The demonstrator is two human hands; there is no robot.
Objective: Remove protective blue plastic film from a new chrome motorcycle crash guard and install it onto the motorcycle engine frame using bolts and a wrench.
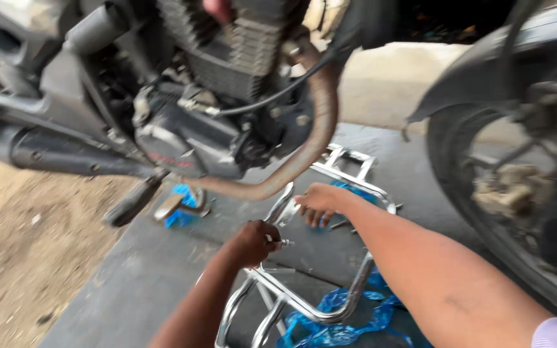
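Note:
A chrome tubular guard frame (304, 303) lies on a dark floor slab under a motorcycle. My left hand (253, 243) is closed around one of its chrome tubes near a small bolt. Farther along the frame, my right hand (318, 200) grips the upper end of a curved chrome bar. Both arms reach in from the lower right. Blue plastic wrap (336, 325) clings to the frame's near end.
The motorcycle's engine (214, 122) and rusty exhaust pipe (320, 122) hang just above my hands. A footpeg (133, 201) and brake pedal stick out at left. The front wheel (517, 187) stands at right. Bare dirt (20, 258) lies left of the slab.

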